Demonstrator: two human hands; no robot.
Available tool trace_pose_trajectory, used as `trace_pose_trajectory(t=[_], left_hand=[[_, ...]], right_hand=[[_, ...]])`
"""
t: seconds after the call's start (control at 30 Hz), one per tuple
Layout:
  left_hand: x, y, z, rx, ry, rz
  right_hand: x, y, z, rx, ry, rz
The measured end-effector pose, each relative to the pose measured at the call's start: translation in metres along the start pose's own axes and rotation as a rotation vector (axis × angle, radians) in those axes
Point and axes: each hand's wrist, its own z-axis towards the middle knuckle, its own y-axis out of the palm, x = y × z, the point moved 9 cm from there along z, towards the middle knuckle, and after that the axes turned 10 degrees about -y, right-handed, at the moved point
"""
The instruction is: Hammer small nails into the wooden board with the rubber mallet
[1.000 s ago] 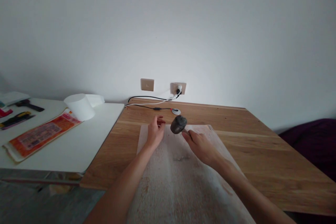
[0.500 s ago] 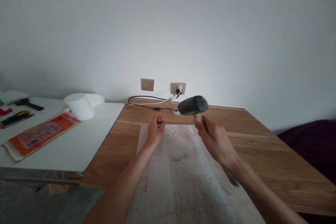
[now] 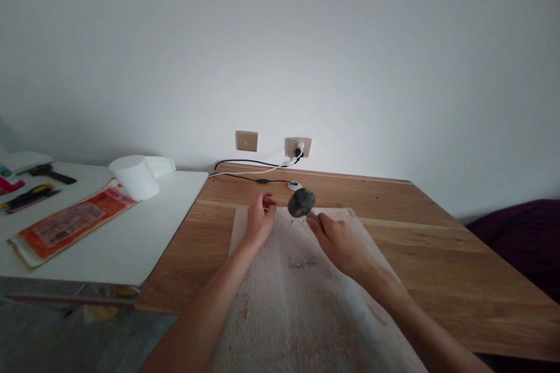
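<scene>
My right hand (image 3: pixel 339 243) is closed round the handle of a dark-headed mallet (image 3: pixel 301 203), whose head is low over the far end of a pale worn board (image 3: pixel 301 297) lying on the wooden table (image 3: pixel 437 256). My left hand (image 3: pixel 259 219) rests at the board's far left part, fingers pinched together near the mallet head; what they pinch is too small to make out. A small cluster of nails (image 3: pixel 303 263) lies on the board between my forearms.
A white side table (image 3: pixel 144 245) at the left carries a white foam roll (image 3: pixel 133 176), an orange packet (image 3: pixel 70 223) and hand tools (image 3: pixel 26 197). Cables (image 3: pixel 258 172) run from a wall socket (image 3: pixel 298 146) onto the wooden table's far edge. A dark purple seat (image 3: pixel 520 239) stands at the right.
The mallet was raised half a second ago and has swung down again to the board's far end beside my left hand. My left hand has stayed in place.
</scene>
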Motion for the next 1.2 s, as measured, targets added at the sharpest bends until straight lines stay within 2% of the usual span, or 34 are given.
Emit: trace_pose_trajectory(t=[0.07, 0.17, 0.3, 0.5, 0.7, 0.8, 0.87, 0.97, 1.1, 1.2], left_hand=[[0.0, 0.0, 0.0, -0.008, 0.024, -0.004], [-0.001, 0.0, 0.001, -0.006, 0.037, 0.003], [-0.003, 0.001, 0.002, 0.003, 0.024, 0.007], [-0.003, 0.0, 0.003, 0.044, -0.022, 0.052], [0.0, 0.0, 0.001, 0.025, -0.012, 0.102], [0.0, 0.0, 0.001, 0.019, -0.017, 0.114], [0.0, -0.001, 0.001, 0.031, -0.017, 0.108], [-0.001, -0.002, 0.002, 0.042, -0.013, 0.071], [-0.001, 0.001, 0.001, 0.008, 0.006, 0.01], [0.0, 0.002, 0.0, -0.016, 0.009, 0.013]], right_hand=[[0.01, 0.018, -0.001, -0.06, 0.019, -0.002], [0.015, 0.016, -0.002, -0.062, 0.028, 0.018], [0.009, -0.014, 0.001, 0.034, 0.02, 0.064], [-0.017, -0.06, -0.007, 0.179, -0.008, 0.155], [-0.039, -0.116, -0.039, 0.536, -0.064, 0.271], [-0.046, -0.127, -0.046, 0.616, -0.087, 0.214], [-0.045, -0.111, -0.036, 0.491, -0.069, 0.152], [-0.033, -0.059, -0.014, 0.161, -0.038, 0.045], [-0.003, 0.0, -0.001, -0.021, 0.007, -0.034], [0.013, 0.025, -0.001, -0.112, 0.023, -0.082]])
